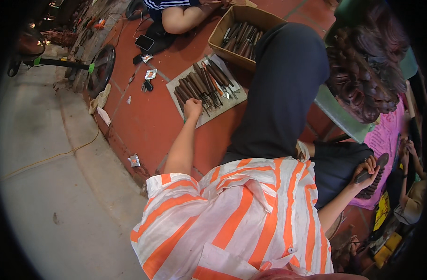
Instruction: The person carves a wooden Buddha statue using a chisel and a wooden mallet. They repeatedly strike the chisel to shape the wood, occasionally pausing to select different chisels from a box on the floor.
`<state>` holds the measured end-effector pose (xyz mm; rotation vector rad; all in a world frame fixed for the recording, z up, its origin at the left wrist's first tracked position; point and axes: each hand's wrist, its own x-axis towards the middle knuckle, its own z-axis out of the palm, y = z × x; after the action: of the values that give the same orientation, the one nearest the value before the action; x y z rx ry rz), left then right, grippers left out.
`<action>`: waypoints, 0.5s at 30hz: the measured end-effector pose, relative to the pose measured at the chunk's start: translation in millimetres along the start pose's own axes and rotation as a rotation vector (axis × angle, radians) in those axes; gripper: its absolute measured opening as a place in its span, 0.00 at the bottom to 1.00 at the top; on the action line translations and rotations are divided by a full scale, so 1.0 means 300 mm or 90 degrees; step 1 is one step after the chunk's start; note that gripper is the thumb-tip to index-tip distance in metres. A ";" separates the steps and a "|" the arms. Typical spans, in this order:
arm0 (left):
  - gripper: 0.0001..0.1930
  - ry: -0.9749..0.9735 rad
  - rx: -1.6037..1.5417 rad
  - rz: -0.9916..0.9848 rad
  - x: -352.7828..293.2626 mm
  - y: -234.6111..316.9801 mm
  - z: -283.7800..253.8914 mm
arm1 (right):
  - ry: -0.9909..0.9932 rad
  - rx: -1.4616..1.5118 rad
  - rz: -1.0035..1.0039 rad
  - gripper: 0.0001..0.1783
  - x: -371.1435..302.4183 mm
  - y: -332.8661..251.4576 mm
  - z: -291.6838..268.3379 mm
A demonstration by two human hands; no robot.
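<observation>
My left hand (193, 108) is closed at the near edge of a pale board (206, 123), beside a row of wood-carving chisels (190, 87). What its fingers hold, if anything, is hidden. The chisels have brown handles and thin metal blades and lie side by side. Over at the right, my right hand (366, 171) is wrapped round a dark, rounded wooden tool (383, 160), whose exact kind I cannot make out. Just below that hand lies a dark ridged piece (371, 190) on a pink cloth (380, 140).
A cardboard box (218, 41) full of more chisels stands beyond my raised knee. A large dark carved wood piece (363, 74) rests on a green stand (337, 114) at right. A phone (144, 42) lies far left, near another person's leg (178, 19). A yellow cord (59, 157) crosses the concrete.
</observation>
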<state>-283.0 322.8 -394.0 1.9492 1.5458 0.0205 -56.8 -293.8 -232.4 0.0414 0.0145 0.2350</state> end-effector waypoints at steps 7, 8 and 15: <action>0.09 0.011 -0.040 -0.107 0.019 -0.138 -0.151 | 0.010 -0.009 0.000 0.13 0.001 -0.007 -0.005; 0.08 0.009 -0.075 -0.117 0.015 -0.155 -0.162 | 0.012 -0.016 -0.006 0.13 0.001 -0.005 -0.003; 0.06 -0.061 -0.196 0.010 -0.047 -0.106 -0.099 | 0.001 -0.003 0.003 0.13 0.003 -0.006 -0.004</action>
<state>-326.5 327.5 -380.8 1.6940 1.3763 0.1609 -55.5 -295.2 -233.7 0.0372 0.0147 0.2392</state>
